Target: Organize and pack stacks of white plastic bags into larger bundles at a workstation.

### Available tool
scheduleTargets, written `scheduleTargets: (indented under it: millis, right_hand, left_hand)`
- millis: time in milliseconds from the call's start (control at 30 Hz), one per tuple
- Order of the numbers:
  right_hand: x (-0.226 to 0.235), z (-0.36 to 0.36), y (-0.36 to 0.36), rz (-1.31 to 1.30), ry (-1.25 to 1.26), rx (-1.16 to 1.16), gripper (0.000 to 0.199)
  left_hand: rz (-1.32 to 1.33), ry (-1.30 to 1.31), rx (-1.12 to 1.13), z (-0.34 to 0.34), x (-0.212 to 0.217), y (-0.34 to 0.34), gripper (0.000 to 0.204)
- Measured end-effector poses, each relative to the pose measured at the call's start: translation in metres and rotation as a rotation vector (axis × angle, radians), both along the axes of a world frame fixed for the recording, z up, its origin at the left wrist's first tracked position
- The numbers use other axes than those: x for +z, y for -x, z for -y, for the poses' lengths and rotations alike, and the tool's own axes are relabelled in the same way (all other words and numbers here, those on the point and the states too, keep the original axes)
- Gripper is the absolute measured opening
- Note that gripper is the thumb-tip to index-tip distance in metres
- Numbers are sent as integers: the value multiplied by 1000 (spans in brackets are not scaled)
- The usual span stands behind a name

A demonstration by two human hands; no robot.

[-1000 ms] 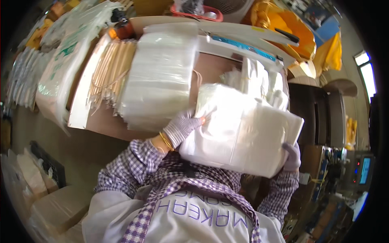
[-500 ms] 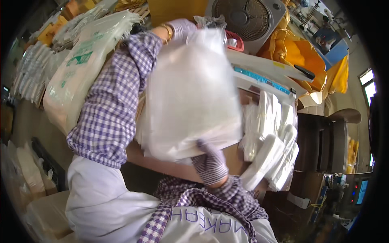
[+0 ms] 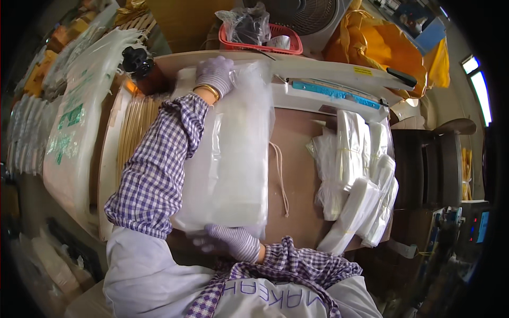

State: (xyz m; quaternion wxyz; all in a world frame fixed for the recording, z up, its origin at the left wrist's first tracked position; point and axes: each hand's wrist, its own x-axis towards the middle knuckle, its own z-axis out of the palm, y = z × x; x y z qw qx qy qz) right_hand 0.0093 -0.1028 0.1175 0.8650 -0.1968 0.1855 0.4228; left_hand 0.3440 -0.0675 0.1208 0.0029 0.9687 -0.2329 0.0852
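Observation:
A stack of clear plastic bags (image 3: 241,153) lies lengthwise in front of me on a brown tabletop (image 3: 297,159). My left hand (image 3: 214,75), in a striped purple-and-white glove, is closed over the far end of the stack. At the near edge is my right hand (image 3: 233,242), gloved alike, its thumb along the plastic and its other fingers lower, partly in shadow. A thin tan cord loop (image 3: 281,180) lies just right of the stack. Bundles of folded clear bags (image 3: 352,153), some tied with bands, rest farther right.
Beyond the tabletop stand a red basket (image 3: 260,49) and a grey fan (image 3: 302,16). A white long-armed device with a blue strip (image 3: 336,94) spans the far right. On the left are a dark bottle (image 3: 140,66), tan strips (image 3: 139,124) and a large plastic-wrapped pack (image 3: 79,127).
The bag stack has come down from a raised, blurred position to lie flat on the tabletop, farther left. My right hand has shifted left and nearer to me. The cord loop now shows.

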Motion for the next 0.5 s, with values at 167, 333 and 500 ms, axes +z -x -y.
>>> scheduleTargets:
  millis: [167, 333, 500]
  right_hand:
    - [29, 62, 32, 766, 794, 272, 22]
    - [50, 161, 84, 614, 1748, -284, 15]
    - [33, 218, 155, 236, 2195, -122, 36]
  left_hand:
    - [-7, -26, 66, 5, 11, 12, 35]
    - [-64, 90, 154, 11, 19, 14, 39]
    - [41, 88, 210, 7, 45, 11, 40]
